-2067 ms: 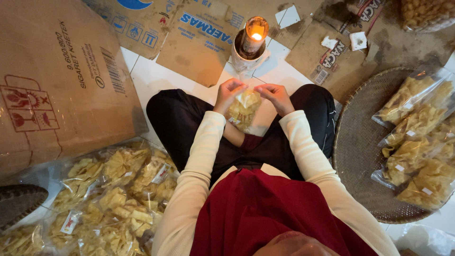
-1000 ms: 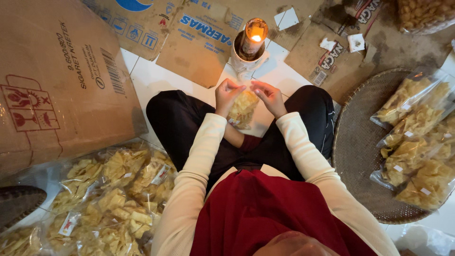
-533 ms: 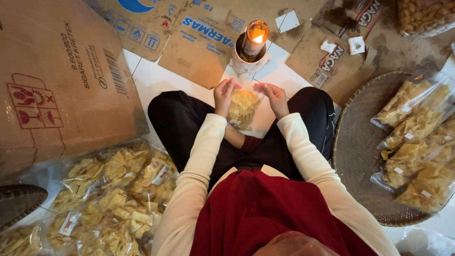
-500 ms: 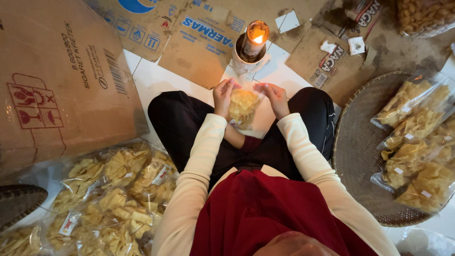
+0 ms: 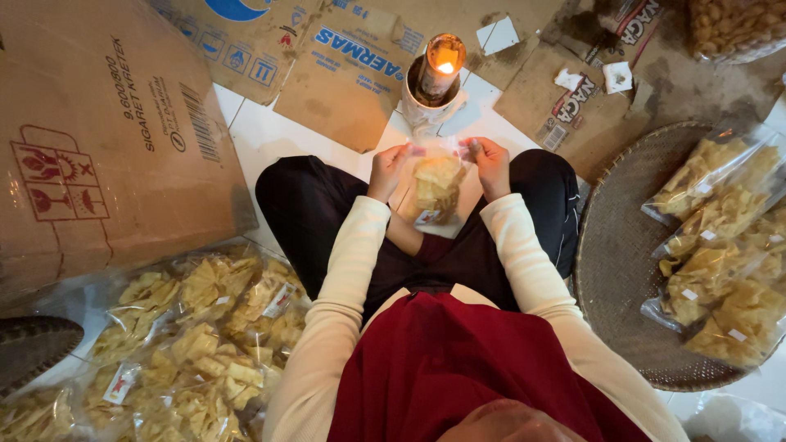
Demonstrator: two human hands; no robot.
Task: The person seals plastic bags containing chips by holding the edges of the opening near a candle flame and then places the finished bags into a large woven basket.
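Both hands up front over the lap, pinching the top edge of one clear bag of chips (image 5: pixel 435 184). Left hand (image 5: pixel 387 168) grips the left corner, right hand (image 5: pixel 489 160) the right corner; fingers closed on the plastic, bag hanging between them. Mouth of the bag sits just short of the lit candle (image 5: pixel 440 69) in its holder, directly ahead of the hands; not touching the flame as far as I can see.

Progress, judged from the layout: the top of this bag looks unsealed, so the seal is pending. Pile of filled bags (image 5: pixel 188 336) on the floor behind and left of the left hand. More bags (image 5: pixel 720 254) on the woven tray (image 5: pixel 610 286) to the right of the right hand. Can't tell which pile is sealed. Flattened cardboard (image 5: pixel 344 74) lies beyond the hands.
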